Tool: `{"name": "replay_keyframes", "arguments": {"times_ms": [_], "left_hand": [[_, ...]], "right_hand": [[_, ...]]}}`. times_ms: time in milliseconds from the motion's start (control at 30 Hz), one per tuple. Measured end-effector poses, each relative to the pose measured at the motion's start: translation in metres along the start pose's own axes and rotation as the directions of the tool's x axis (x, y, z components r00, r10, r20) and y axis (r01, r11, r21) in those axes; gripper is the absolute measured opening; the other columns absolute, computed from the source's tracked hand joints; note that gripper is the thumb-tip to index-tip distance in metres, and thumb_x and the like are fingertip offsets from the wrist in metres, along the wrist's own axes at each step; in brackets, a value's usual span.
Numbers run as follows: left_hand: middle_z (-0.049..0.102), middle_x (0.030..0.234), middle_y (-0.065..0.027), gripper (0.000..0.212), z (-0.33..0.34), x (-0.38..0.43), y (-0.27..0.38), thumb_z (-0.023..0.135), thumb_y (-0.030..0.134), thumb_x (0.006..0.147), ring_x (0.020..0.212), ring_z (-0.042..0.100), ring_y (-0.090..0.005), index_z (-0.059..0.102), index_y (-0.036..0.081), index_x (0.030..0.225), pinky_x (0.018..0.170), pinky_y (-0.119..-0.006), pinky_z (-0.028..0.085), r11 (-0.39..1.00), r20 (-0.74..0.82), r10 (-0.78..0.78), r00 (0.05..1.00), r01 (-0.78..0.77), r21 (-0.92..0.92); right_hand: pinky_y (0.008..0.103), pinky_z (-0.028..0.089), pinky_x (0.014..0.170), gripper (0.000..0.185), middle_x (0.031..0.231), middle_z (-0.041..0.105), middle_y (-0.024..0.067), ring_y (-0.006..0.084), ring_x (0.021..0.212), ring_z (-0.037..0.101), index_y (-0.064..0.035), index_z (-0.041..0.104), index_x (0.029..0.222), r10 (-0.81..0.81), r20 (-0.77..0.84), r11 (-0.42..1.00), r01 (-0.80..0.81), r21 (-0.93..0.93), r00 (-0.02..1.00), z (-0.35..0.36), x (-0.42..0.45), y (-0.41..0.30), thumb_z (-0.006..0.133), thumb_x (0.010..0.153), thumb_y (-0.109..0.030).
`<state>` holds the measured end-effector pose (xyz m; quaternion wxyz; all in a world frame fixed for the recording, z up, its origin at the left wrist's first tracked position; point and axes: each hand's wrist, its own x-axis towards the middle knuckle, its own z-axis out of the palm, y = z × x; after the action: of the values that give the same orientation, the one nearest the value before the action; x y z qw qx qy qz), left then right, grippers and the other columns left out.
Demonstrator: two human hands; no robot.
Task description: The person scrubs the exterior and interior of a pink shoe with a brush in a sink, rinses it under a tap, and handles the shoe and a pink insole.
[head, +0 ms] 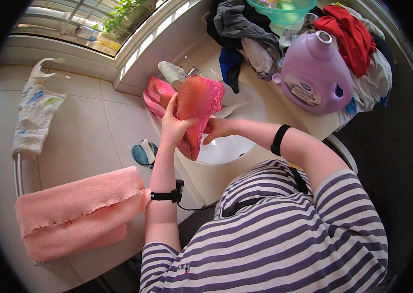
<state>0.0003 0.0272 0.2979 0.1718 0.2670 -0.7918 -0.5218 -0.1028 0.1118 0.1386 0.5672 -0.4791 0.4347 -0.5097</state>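
A pink slipper [212, 99] with an orange-tinted textured face is tilted up over the white washbasin [225, 154]. My left hand [175, 126] grips it from the left, thumb across its face. Close against its right edge is my right hand [219, 130], the fingers partly hidden and partly spread; whether they grip anything is unclear. Another pink slipper [157, 93] rests on the counter at the far left of the basin. Beside it is a pale grey-green cloth-like item [171, 72], near the metal faucet [193, 69]. Behind the held slipper, a white long-handled item [234, 108] lies in the basin.
A purple detergent jug [316, 77], uncapped, stands on the right counter [312, 121] beside piled clothes [353, 40]. More dark clothes [243, 29] hang over the basin's far side near a green tub [283, 13]. On the left wall hang a peach towel [82, 212] and a soap holder [142, 154].
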Motion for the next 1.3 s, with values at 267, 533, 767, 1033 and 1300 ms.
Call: {"name": "replay_keyframes", "arguments": {"times_ms": [267,533,767,1033,1300], "left_hand": [[0.053,0.123,-0.0111,0.089,0.001,-0.007,-0.013,0.079,0.009,0.061,0.113,0.052,-0.0219,0.034,0.002,0.138,0.099,-0.034,0.042,0.985,-0.008,-0.086,0.996,0.084,-0.148],[0.022,0.146,-0.0179,0.129,-0.004,-0.036,-0.041,0.087,0.033,0.054,0.134,0.029,-0.0289,0.004,0.005,0.149,0.108,-0.038,0.03,0.961,0.114,-0.236,0.965,0.215,0.174],[0.049,0.127,-0.0118,0.081,0.015,-0.043,-0.046,0.069,0.001,0.064,0.117,0.049,-0.0221,0.032,0.002,0.135,0.099,-0.034,0.04,0.983,-0.077,-0.117,0.99,0.105,-0.152],[0.061,0.115,-0.0125,0.064,0.022,-0.049,-0.055,0.068,0.003,0.068,0.108,0.058,-0.021,0.047,0.002,0.128,0.094,-0.032,0.044,0.993,-0.236,-0.031,0.971,0.058,0.107],[0.058,0.116,-0.0115,0.061,0.03,-0.045,-0.051,0.063,-0.004,0.069,0.109,0.055,-0.0206,0.046,-0.001,0.127,0.096,-0.032,0.042,0.987,-0.231,-0.017,0.973,0.053,0.149]], "right_hand": [[0.0347,0.048,0.084,0.05,0.103,0.063,0.006,0.0184,0.098,0.058,-0.0084,0.058,0.115,0.036,-0.01,0.996,-0.036,-0.076,0.999,0.019,-0.023,-0.061,0.076,0.069,-0.018],[0.0361,0.046,0.084,0.033,0.11,0.059,0.0121,0.021,0.101,0.054,-0.005,0.056,0.111,-0.149,-0.304,0.988,0.154,-0.009,0.941,0.035,-0.015,-0.052,0.064,0.082,-0.019],[0.0392,0.048,0.083,0.032,0.1,0.065,0.0144,0.0292,0.096,0.06,-0.0066,0.055,0.113,-0.012,-0.167,0.951,-0.04,-0.306,0.986,0.019,-0.012,-0.008,0.059,0.086,-0.025],[0.042,0.049,0.077,0.035,0.101,0.064,0.0134,0.032,0.093,0.061,-0.0137,0.059,0.107,0.052,-0.192,0.72,-0.171,-0.673,0.98,0.023,-0.028,-0.039,0.067,0.077,-0.031],[0.0438,0.049,0.078,0.03,0.101,0.063,0.0136,0.0336,0.094,0.059,-0.0138,0.057,0.107,-0.118,-0.306,0.743,-0.121,-0.658,0.945,0.028,-0.025,-0.016,0.06,0.08,-0.028]]}}
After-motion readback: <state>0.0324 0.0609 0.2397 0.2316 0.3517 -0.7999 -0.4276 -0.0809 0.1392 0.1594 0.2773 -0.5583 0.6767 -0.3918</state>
